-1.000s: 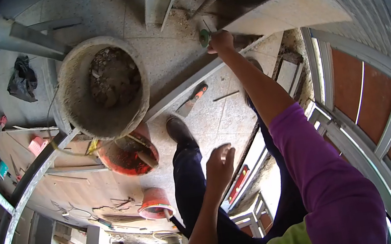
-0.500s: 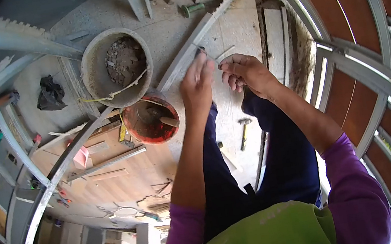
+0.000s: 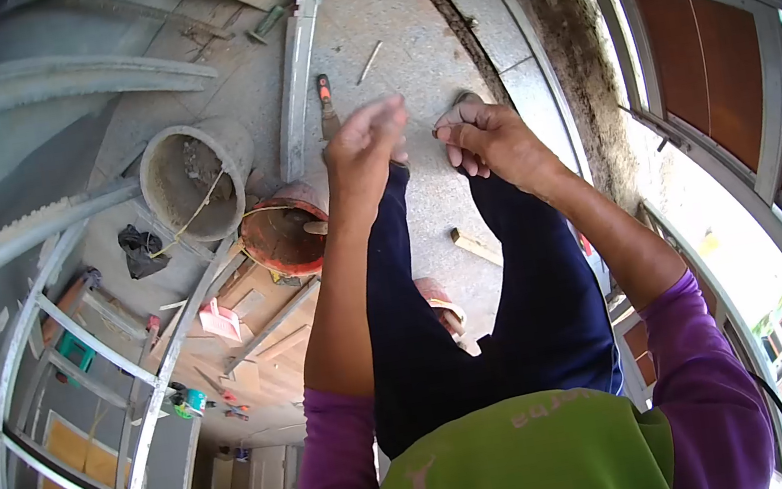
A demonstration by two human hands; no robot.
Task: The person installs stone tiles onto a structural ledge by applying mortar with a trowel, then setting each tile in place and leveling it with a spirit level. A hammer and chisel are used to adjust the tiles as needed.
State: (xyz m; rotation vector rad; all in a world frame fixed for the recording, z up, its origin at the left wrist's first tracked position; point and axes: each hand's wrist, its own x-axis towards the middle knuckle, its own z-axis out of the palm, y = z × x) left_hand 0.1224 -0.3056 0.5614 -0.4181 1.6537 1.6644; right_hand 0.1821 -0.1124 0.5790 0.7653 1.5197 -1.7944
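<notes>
My left hand [image 3: 359,153] is raised over the floor in front of my left leg, its fingers blurred by motion. To its right, my right hand [image 3: 486,137] is closed, thumb against the fingers. A small dark bit shows at that fingertip pinch, too small to name. The two hands are apart, and I can make out nothing stretched between them. Just beyond my left hand lies a flat-bladed tool with an orange and black handle [image 3: 325,90]. A thin pale stick [image 3: 371,61] lies on the floor ahead of both hands.
A long metal bar [image 3: 295,87] runs along the floor on the left. Beyond it stand a grey bucket [image 3: 159,168] with rubble and a red bucket [image 3: 260,249]. A wood piece [image 3: 477,246] lies between my legs. Metal frames [image 3: 140,424] rise at left; panelled frames [image 3: 702,56] stand at right.
My view has turned and shifted, so the buckets and bar appear further left. The orange-handled tool is now in sight, and the hammer between my legs is not. My hands are slightly further apart.
</notes>
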